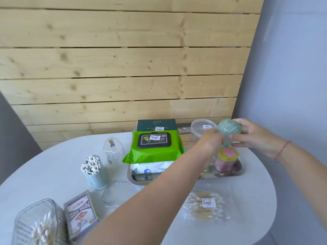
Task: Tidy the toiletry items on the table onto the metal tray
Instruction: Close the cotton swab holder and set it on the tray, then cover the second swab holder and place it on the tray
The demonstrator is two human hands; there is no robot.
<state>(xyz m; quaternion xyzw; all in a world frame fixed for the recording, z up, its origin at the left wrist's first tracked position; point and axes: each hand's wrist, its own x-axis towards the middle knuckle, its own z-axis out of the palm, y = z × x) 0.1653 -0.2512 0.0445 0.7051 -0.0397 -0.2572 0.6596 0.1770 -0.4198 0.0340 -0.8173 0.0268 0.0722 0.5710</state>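
I judge task about half done. Left hand [211, 138] and right hand [254, 137] both clamped on green pouf [229, 129], above tray [237, 174] at 2 o'clock. Wipes [154, 151], pink jar [225, 160] on tray. Swab cup [93, 169] at 9, swab bag [206, 206] at 5 not yet moved.

Back wall: pale, knotty wooden planks [123, 59], laid horizontally, beyond the grip.
Side wall: plain blue-grey wall [292, 68], right of the grip.
Left edge: grey panel [14, 129], far left of the grip.
Table: white, round-edged table [53, 165], beneath the grip.
Light: bright, even.
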